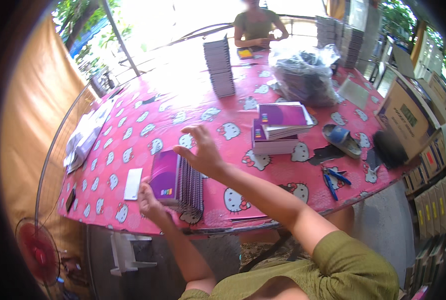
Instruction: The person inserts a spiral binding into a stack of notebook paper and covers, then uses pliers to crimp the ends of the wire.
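Purple notebooks (164, 172) are lying stacked near my edge of the tabletop (283, 172).
I cannot tell whether my left grip (153, 204), resting at the near left corner, is clamping; my right grip (203, 154) is holding its fingers apart by the far end. Pressing evenly and gently should be keeping the coils (192, 192) aligned.

The spiral notebooks (164, 172) are purple with a small multicoloured patch; the worktop (214, 200) beneath them is pink, printed with white cat faces (233, 199) and red bows. Right of the notebooks, blue-handled pliers (329, 185); left, a white card (133, 184).
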### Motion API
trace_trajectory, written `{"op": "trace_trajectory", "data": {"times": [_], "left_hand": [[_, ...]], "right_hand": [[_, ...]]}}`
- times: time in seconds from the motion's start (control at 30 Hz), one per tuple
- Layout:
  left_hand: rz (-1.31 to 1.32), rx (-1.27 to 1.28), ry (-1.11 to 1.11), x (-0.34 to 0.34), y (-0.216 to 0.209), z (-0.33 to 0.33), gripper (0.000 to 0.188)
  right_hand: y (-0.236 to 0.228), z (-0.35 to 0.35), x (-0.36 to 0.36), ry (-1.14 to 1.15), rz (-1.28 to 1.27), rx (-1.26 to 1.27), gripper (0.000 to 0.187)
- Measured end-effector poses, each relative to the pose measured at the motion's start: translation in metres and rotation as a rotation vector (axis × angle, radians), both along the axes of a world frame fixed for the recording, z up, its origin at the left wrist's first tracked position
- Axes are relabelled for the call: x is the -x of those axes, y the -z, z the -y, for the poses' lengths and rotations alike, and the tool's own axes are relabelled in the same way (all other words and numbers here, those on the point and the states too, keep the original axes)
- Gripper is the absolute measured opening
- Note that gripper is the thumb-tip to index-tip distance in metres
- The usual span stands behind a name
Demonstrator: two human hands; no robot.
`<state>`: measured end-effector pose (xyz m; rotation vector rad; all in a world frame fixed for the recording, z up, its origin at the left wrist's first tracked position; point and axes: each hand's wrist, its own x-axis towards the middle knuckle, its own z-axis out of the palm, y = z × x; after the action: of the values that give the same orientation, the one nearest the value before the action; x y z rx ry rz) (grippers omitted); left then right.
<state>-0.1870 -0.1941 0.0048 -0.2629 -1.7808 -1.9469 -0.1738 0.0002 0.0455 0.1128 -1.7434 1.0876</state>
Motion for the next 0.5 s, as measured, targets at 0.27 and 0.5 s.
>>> {"op": "trace_trajectory", "data": {"times": [0.27,0.5], "left_hand": [[-0.043,-0.234,0.737,-0.096,-0.075,-0.110,0.037],[0.705,0.092,0.887,-0.048,-0.031,-0.266,0.051]], "right_hand": [[-0.014,-0.282,-0.168,0.449,0.645,0.482,0.084],[0.014,-0.299,-0.151,-0.256,1.002,0.871,0.091]]}}
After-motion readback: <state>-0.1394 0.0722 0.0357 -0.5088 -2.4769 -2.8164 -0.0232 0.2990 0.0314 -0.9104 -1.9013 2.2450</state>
